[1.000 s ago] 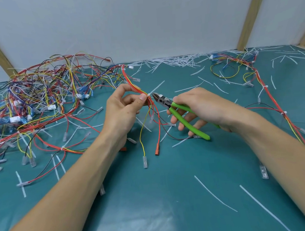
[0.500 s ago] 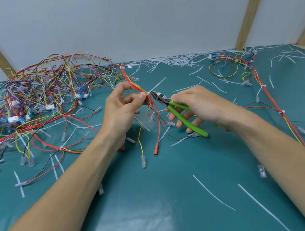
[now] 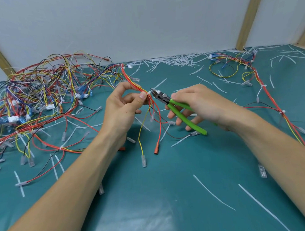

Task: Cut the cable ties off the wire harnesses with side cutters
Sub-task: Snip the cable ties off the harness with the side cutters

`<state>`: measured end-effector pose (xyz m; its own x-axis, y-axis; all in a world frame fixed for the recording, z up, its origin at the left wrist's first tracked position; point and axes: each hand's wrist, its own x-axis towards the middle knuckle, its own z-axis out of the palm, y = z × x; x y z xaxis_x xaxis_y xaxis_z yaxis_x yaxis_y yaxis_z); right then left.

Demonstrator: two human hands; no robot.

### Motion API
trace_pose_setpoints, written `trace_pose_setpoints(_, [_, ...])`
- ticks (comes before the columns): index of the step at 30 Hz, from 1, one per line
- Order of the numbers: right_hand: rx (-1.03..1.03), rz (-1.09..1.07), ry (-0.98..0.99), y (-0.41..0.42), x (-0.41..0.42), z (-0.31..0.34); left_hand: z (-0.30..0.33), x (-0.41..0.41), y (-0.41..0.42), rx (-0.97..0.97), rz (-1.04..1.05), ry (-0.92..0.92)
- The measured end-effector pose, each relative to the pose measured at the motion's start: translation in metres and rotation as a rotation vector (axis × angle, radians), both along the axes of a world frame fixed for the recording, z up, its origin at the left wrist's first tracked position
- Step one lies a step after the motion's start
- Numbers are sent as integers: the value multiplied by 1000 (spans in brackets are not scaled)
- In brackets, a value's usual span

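Note:
My left hand [image 3: 122,109] pinches a red and yellow wire harness [image 3: 132,82] between thumb and fingers, lifted above the green mat. A small white cable tie [image 3: 148,93] sits on the bundle right beside my thumb tip. My right hand [image 3: 199,103] grips green-handled side cutters [image 3: 177,107]; their jaws are slightly apart and the tips are at the tie. Below my left hand the harness's loose ends hang down, a yellow wire and a red wire with terminals resting on the mat.
A large tangle of wire harnesses [image 3: 35,106] fills the left of the mat. Another harness [image 3: 256,79] runs down the right side. Cut white tie pieces [image 3: 176,61] lie scattered along the back wall and across the mat [image 3: 174,197].
The cutters' jaws have moved left, from a short way off the bundle to the cable tie. My left hand has stayed almost in place holding the harness.

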<state>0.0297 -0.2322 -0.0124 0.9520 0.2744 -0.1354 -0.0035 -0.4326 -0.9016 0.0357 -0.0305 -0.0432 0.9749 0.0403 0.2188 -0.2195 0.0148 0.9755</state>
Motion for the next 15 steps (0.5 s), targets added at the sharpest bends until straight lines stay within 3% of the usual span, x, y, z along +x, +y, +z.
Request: trace_pose_setpoints(15, [-105,-1,-161,1,-1,-6,-1,-2,-1,72,13,26])
